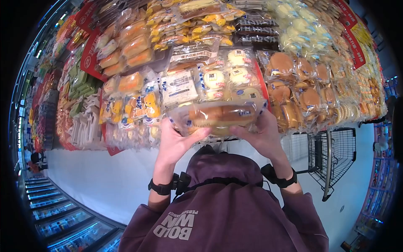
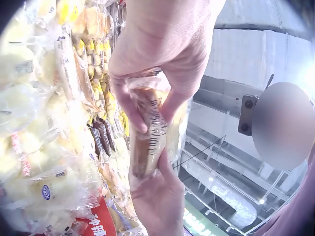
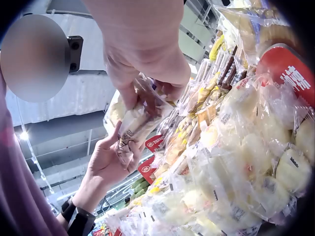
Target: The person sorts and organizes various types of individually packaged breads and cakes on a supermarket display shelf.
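A brown bread in a clear wrapper (image 1: 222,114) is held up in front of the chest, long side across. My left hand (image 1: 175,142) grips its left end and my right hand (image 1: 265,135) its right end, both thumbs on the near side. In the left wrist view, dark print runs along the wrapped bread (image 2: 146,142) between the two hands. A pale wrapped item (image 3: 116,112) shows right behind the bread in the right wrist view, close against it. Beyond the bread lie a white bag with blue lettering (image 1: 179,87) and pale wrapped buns (image 1: 214,78).
A display heaped with wrapped breads stretches ahead, with round brown cakes (image 1: 280,63) to the right and yellow packs (image 1: 168,25) farther back. Red signs (image 1: 89,61) divide the sections. A black shopping cart (image 1: 331,155) stands at right. Freezer cases (image 1: 63,218) line the lower left.
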Demonstrator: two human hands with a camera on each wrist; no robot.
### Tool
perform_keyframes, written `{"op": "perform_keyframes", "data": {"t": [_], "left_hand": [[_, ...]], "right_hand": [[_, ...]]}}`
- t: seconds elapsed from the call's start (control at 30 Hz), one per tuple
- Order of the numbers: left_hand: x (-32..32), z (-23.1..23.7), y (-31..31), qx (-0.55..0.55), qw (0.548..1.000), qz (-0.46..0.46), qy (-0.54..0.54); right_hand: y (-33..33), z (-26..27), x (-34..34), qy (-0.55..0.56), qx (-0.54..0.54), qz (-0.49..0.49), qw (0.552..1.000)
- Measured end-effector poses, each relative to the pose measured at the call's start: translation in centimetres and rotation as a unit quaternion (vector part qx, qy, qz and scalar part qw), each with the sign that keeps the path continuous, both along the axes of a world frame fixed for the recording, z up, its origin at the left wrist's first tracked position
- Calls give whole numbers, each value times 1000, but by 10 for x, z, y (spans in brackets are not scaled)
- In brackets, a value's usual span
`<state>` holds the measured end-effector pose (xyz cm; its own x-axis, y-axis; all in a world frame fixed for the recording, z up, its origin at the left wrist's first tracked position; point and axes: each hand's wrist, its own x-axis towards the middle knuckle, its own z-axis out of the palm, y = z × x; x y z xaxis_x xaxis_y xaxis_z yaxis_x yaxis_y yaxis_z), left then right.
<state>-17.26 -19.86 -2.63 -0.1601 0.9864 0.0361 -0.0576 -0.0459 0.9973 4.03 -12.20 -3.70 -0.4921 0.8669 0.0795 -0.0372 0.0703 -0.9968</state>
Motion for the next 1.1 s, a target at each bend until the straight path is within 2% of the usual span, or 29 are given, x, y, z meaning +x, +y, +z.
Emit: {"op": "perform_keyframes", "data": {"t": [0.1,0.13,0.23,0.33,0.37,0.47,0.5,0.6,0.63,0.73,0.87,0.9,1.0,1.03,1.1], "left_hand": [[7,5,0,-75,992,15,-104],[9,9,2,-102,985,20,-139],[10,3,6,-150,978,40,-141],[13,-11,11,-152,983,47,-92],[14,-11,12,-145,986,41,-75],[11,-12,17,-157,987,-7,-25],[9,-14,18,-166,986,-28,-9],[7,-27,20,-121,992,-27,9],[5,-27,20,-111,993,-38,-24],[-1,-20,15,-203,961,2,-187],[-40,-36,2,-184,973,-59,-124],[-51,-38,-1,-150,977,-77,-129],[-90,-8,-6,-170,970,-98,-145],[-104,-7,-9,-173,970,-116,-128],[-123,-13,-10,-137,964,-151,-173]], "right_hand": [[-2,-3,-8,84,-56,-27,995],[0,-3,-8,78,-68,-23,994],[5,-6,-8,71,-119,-12,990],[6,-20,-12,20,2,-65,998],[6,-17,-12,-35,71,-80,994],[5,-11,-12,-138,281,-127,941],[4,-7,-11,-165,329,-101,924],[-1,6,-16,-266,365,77,889],[-4,6,-24,-283,351,88,888],[-3,-11,-42,-325,386,80,860],[-10,-15,-71,-307,363,85,876],[-13,-11,-79,-297,357,87,881],[-16,-5,-103,-260,341,70,901],[-17,-4,-109,-248,336,62,907],[-15,0,-122,-232,330,28,915]]}}
